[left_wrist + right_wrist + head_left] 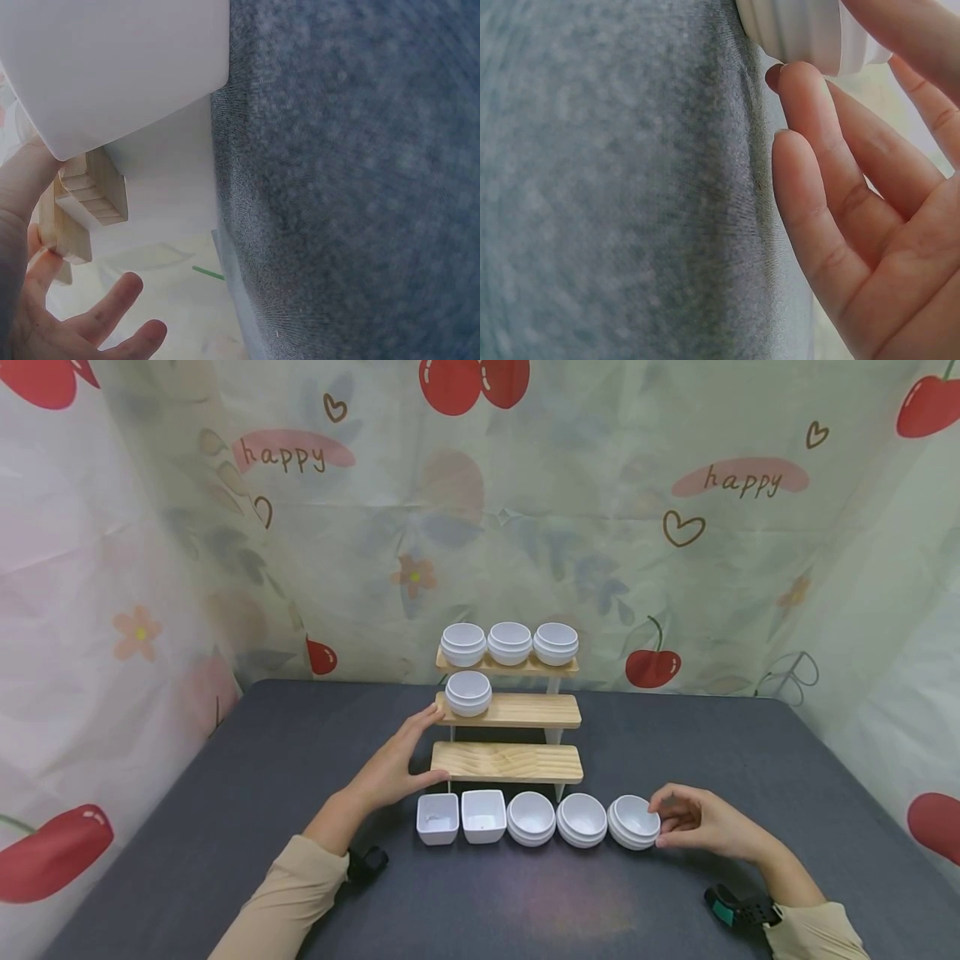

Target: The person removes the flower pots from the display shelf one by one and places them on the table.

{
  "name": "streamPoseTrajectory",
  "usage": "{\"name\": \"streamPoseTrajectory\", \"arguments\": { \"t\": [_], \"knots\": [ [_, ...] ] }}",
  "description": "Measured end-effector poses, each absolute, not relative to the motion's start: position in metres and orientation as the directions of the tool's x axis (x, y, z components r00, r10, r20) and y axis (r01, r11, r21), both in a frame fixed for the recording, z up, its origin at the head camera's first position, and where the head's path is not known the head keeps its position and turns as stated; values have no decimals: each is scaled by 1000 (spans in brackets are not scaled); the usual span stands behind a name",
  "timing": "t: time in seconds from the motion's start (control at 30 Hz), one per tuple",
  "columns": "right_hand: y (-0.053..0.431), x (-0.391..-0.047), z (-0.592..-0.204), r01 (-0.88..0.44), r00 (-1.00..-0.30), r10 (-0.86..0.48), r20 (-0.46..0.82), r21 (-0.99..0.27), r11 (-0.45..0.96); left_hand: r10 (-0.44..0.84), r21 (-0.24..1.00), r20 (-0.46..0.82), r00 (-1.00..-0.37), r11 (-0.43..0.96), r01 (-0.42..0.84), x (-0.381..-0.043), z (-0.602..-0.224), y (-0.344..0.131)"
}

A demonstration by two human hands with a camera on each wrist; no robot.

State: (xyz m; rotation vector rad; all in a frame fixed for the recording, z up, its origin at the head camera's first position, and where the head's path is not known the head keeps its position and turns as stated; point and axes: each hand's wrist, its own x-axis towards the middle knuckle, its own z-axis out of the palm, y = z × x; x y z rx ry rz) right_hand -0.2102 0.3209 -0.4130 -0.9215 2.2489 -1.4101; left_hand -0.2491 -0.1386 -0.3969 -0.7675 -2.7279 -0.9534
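My right hand [701, 818] pinches the right side of the rightmost round white bowl [634, 822], which stands on the table. In the right wrist view its ridged outer wall [802, 34] shows between thumb and fingers; whether it is one bowl or a nested pair I cannot tell. My left hand [393, 760] is spread at the left side of a three-tier wooden stand. Its fingertips touch the end of the middle shelf [517, 710], and the thumb lies by the bottom shelf [510, 762]. A single round bowl [468, 693] sits at the middle shelf's left end.
Three round bowls [510, 643] line the top shelf. In front of the stand, two square white bowls [437, 818] and two more round bowls [532, 818] stand in a row with the gripped one. Dark grey cloth [225, 827] covers the table; a printed curtain hangs behind.
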Motion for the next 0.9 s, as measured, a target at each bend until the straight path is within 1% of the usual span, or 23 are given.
{"name": "streamPoseTrajectory", "arguments": {
  "t": [0.57, 0.9],
  "knots": [
    [321, -210, -412, -358, -750, -659, 56, -872, 333, 419, 539, 307, -854, 663, 519, -252, -397, -139],
    [321, -209, -412, -345, -744, -666, 52, -884, 317, 421, 537, 306, -854, 664, 520, -250, -397, -139]
  ]
}}
